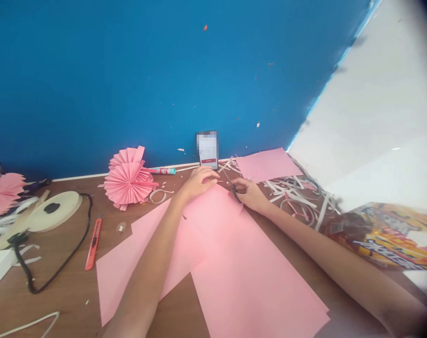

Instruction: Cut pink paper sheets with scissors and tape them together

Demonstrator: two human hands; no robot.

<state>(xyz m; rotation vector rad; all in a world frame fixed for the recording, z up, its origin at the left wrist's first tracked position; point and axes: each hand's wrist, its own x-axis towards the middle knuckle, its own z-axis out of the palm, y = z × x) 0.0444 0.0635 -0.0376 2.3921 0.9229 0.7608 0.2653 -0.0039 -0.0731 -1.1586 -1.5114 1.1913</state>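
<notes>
Pink paper sheets (248, 267) lie overlapping on the table below my hands. My left hand (199, 180) rests at the far end of the sheets, fingers stretched to the right and slightly bent. My right hand (247, 191) is closed around dark-handled scissors (233, 187), whose blades point away and to the left, near the upper corner of the paper. A small dark notch or scrap shows on the paper beside my left forearm. Behind my hands a phone (207, 150) leans upright against the blue wall.
Pink pleated paper rosettes (128, 183) stand at the back left, near a glue-stick-like tube (164, 171). A red box cutter (94, 241), tape roll (54, 211) and black cord (70, 267) lie left. Paper strips (298, 197), another pink sheet (269, 164) and a colourful package (399, 234) are right.
</notes>
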